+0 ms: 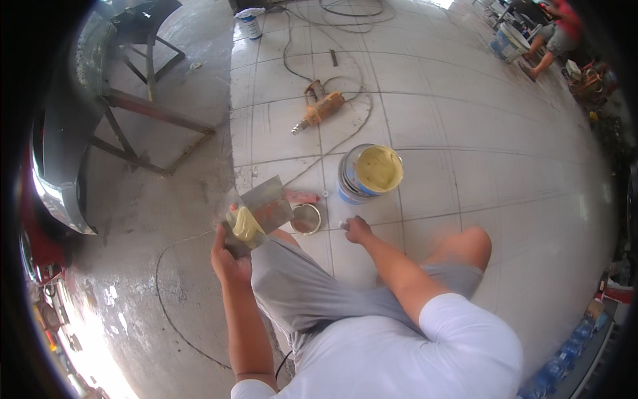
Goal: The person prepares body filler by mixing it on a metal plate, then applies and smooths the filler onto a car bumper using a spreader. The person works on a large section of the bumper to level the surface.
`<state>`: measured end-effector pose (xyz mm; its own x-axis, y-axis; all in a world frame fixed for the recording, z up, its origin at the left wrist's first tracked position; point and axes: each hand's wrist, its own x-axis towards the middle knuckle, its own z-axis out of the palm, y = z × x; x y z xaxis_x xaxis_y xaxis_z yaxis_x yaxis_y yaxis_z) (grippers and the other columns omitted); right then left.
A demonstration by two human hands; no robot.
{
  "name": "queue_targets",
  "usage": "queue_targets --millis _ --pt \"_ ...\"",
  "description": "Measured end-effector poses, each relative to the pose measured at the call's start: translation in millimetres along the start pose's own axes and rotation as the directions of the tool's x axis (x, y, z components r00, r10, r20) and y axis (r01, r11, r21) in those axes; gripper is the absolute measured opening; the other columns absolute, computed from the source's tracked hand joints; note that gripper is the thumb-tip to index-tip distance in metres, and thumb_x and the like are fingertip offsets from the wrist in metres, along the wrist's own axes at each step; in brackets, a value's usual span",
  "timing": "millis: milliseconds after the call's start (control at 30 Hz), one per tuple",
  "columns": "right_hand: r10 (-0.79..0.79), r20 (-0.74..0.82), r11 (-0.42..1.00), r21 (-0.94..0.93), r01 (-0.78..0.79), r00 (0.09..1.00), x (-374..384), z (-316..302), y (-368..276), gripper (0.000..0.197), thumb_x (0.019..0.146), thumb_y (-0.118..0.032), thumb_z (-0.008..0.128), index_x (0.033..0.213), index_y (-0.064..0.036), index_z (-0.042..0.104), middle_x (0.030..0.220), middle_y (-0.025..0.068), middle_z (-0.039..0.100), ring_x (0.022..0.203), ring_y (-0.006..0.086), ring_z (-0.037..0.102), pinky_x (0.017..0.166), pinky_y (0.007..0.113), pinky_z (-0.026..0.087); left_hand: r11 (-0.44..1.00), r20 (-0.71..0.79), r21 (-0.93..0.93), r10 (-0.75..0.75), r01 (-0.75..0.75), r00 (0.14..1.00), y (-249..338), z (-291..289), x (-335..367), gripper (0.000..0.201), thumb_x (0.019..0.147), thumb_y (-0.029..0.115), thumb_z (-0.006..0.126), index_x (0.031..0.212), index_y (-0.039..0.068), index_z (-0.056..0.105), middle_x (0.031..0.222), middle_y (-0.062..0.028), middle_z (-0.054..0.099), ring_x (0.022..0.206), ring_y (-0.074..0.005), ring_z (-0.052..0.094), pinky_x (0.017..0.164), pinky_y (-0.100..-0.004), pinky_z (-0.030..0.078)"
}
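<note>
My left hand [232,263] is closed on the near edge of a thin, flat mixing plate, with its thumb toward the top. A thick dollop of pale yellow putty [246,225] lies on this plate. The plate's grey far part [271,201] shows reddish smears. My right hand [359,230] is closed, with a small white thing [343,225] at its fingertips, too small to name. Ahead of that hand stands a tin [345,183], its open top showing yellow putty [379,168]. Beside the plate are a red tube-like thing [302,197] and a round, pale-rimmed ring or shallow lid [306,219].
An orange heat gun [322,110] lies ahead on the tiles, its cord trailing away. A metal stand [156,110] carries dark car body panels [60,166] at left. A white-and-blue container [249,25] stands far off. Another person [561,33] sits far right near a bucket [510,43].
</note>
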<state>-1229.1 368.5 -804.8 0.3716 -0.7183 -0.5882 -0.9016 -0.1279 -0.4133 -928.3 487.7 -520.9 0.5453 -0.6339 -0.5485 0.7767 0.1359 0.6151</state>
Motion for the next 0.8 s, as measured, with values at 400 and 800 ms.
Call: queue_targets --millis 400,800 --pt "-0.255 0.395 0.871 -0.301 0.387 0.882 -168.8 -230.2 -79.1 0.037 0.088 -0.030 0.075 0.120 -0.0116 0.071 0.122 0.0144 0.072 0.115 0.0330 0.069 0.094 0.051 0.055 0.989 -0.053 -0.048 -0.140 0.138 0.989 60.6 109.3 -107.3 0.048 0.109 0.028 0.054 0.148 -0.001 0.049 0.144 -0.0142 0.060 0.130 -0.0315 0.060 0.110 -0.0464 0.049" --pt "-0.638 0.540 0.326 -0.455 0.829 0.548 -554.5 -702.5 -377.5 0.042 0.086 -0.028 0.073 0.121 -0.0041 0.071 0.110 0.0169 0.074 0.104 0.0376 0.070 0.087 0.047 0.057 0.981 0.114 0.139 -0.152 0.136 0.982 299.1 274.6 -322.6 0.050 0.108 0.021 0.055 0.153 0.002 0.048 0.154 -0.0144 0.054 0.139 -0.0315 0.053 0.116 -0.0504 0.043"
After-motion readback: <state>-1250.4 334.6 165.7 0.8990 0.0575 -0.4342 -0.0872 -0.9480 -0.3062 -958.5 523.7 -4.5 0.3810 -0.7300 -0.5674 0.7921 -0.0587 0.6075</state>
